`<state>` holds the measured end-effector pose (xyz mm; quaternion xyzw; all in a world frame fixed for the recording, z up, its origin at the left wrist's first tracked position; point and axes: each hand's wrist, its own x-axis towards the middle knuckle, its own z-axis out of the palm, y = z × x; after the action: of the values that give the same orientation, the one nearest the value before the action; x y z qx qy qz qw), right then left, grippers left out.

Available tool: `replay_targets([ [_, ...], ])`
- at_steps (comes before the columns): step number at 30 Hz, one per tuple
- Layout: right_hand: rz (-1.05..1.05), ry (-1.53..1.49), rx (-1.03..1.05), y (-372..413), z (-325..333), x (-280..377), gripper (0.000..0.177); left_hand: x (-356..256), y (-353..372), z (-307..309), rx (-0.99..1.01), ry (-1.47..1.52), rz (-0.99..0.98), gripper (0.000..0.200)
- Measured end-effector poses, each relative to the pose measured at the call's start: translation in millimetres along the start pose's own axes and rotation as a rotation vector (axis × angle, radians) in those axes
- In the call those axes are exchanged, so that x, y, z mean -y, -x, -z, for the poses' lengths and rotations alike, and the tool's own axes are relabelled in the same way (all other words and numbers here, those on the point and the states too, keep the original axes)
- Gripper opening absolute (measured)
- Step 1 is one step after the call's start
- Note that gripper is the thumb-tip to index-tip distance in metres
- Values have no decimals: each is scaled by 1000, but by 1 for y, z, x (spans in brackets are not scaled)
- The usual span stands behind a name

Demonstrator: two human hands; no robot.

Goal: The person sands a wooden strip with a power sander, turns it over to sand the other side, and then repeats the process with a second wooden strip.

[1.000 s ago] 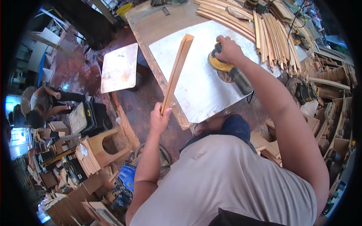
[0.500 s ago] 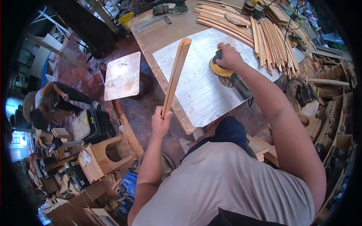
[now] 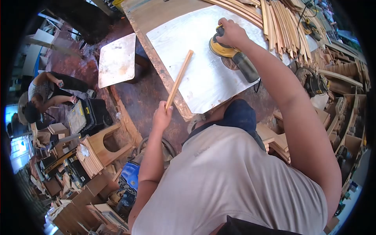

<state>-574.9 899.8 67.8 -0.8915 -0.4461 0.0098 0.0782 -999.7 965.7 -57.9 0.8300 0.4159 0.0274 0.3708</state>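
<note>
My left hand (image 3: 161, 115) is closed round the near end of a wooden strip (image 3: 180, 79), which slants up over the edge of the worktable. My right hand (image 3: 232, 33) grips the top of a yellow and black orbital sander (image 3: 223, 47). A dark dust canister (image 3: 246, 67) sticks out from the sander toward me. Under both lies a pale, whitish sheet (image 3: 188, 43) on the brown worktable (image 3: 154, 17). The sander rests low over this sheet, its pad partly hidden.
Long wooden strips (image 3: 280, 29) are piled at the table's far right. A square-topped stool (image 3: 117, 60) stands to the left. Beyond it a person (image 3: 47, 88) sits bent over beside a black toolbox (image 3: 90, 113). A blue machine (image 3: 129, 176) and wood offcuts crowd the floor at lower left.
The strip in my left hand has tipped lower and turned, looking thinner and shorter. The view has shifted, so the table sits higher. The seated person's arm has moved toward the toolbox.
</note>
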Motion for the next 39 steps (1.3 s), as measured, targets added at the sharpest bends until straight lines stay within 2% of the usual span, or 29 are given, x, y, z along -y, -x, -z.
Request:
replay_targets([
  [4, 24, -31, -5, 3, 1, 1, 60, -17, -15, 6, 47, -83, 29, 34],
  [6, 34, -27, -9, 2, 1, 0, 58, -34, -22, 6, 24, -13, 74, 38],
  [10, 90, -55, 20, 3, 3, -5, 58, -40, -46, -4, -15, -94, 170, 41],
  [16, 324, -113, 11, -4, 7, -23, 56, -54, -36, 5, -55, -247, 202, 41],
  [18, 388, -86, 67, -5, 6, -25, 55, -78, -18, 14, 69, -77, 436, 32],
  [19, 399, -103, 77, -7, 8, -27, 55, -82, -13, 11, 67, -85, 457, 32],
  [21, 460, -100, 125, -11, 12, -28, 56, -92, -5, 6, 14, 314, 417, 27],
  [22, 468, -107, 122, -13, 12, -28, 56, -97, -4, 2, 4, 311, 421, 27],
  [24, 443, -99, 137, -13, 10, -27, 53, -107, -1, -8, 6, 464, 301, 29],
  [27, 433, -95, 145, -13, 12, -26, 53, -121, -5, -13, 11, 479, 173, 19],
  [28, 418, -91, 138, -12, 12, -26, 53, -124, -7, -10, 26, 507, 157, 27],
  [31, 360, -88, 129, -9, 13, -22, 53, -123, -17, 0, 53, 601, 38, 26],
  [39, 200, -104, 91, 0, 11, -10, 51, -107, -36, 38, 79, 591, -227, 27],
])
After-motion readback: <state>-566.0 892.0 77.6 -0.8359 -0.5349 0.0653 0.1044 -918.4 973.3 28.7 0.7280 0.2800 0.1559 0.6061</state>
